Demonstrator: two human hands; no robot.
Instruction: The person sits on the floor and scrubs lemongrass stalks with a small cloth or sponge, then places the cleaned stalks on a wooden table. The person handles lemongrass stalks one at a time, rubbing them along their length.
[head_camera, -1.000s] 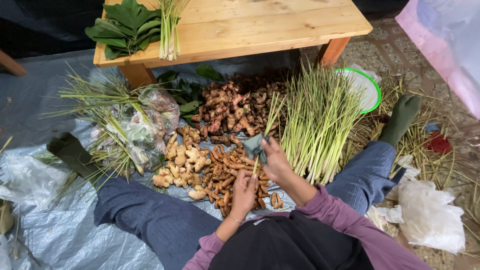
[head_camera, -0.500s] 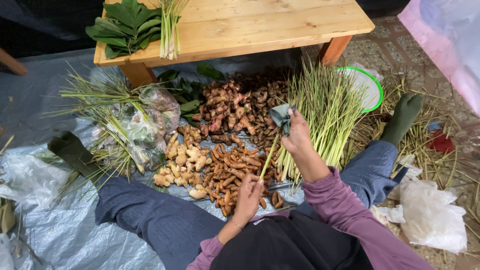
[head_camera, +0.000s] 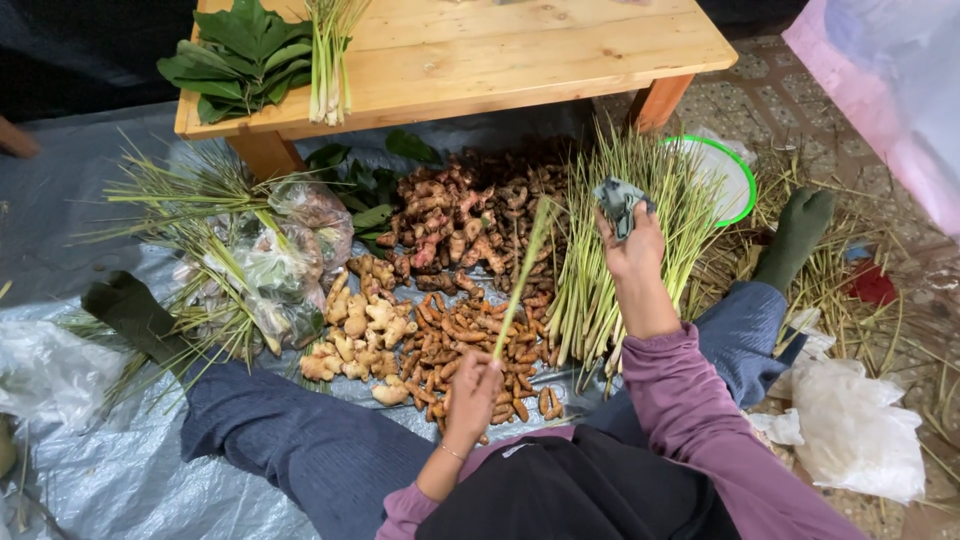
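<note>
My left hand (head_camera: 472, 389) grips the base of one lemongrass stalk (head_camera: 522, 280), which slants up over the pile of orange turmeric roots (head_camera: 460, 345). My right hand (head_camera: 632, 245) is raised above the lemongrass bundle (head_camera: 610, 250) and is closed on a crumpled grey-green cloth (head_camera: 618, 202). Pale ginger (head_camera: 360, 325) lies left of the turmeric, and reddish-brown galangal roots (head_camera: 450, 215) lie behind it. My legs in blue trousers stretch out on both sides.
A low wooden table (head_camera: 480, 60) stands ahead, bearing green leaves (head_camera: 240, 55) and a lemongrass bunch (head_camera: 325, 60). Plastic bags of stalks (head_camera: 270, 270) lie left on the grey tarp (head_camera: 70, 200). A green-rimmed white bowl (head_camera: 735, 175) and a white bag (head_camera: 860, 430) are right.
My right hand with the cloth has slid up the stalk and come off its tip, rising to the right. My left hand has kept hold of the stalk's base.
</note>
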